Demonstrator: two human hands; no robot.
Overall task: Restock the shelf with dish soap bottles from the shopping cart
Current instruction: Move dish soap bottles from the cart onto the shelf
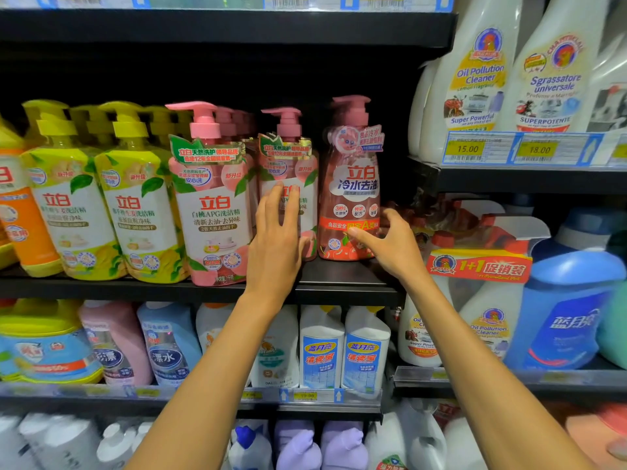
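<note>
On the black middle shelf [339, 288] stand pump dish soap bottles. My left hand [276, 239] lies flat with straight fingers against the front of a pink peach bottle [298, 164] set back from the row. To its right stands a red-pink bottle [353, 184]; my right hand [390, 245] is at its lower right side, thumb touching the label, fingers loosely spread. A front pink peach bottle [212, 198] stands left of my left hand. The shopping cart is out of view.
Yellow lemon soap bottles [135, 198] and an orange bottle [23, 215] fill the shelf's left. White spray cleaners [475, 79] sit upper right, packed sprays and blue detergent [570, 310] right. Lower shelves hold bleach and toilet cleaner bottles [339, 347]. A dark gap lies right of the red-pink bottle.
</note>
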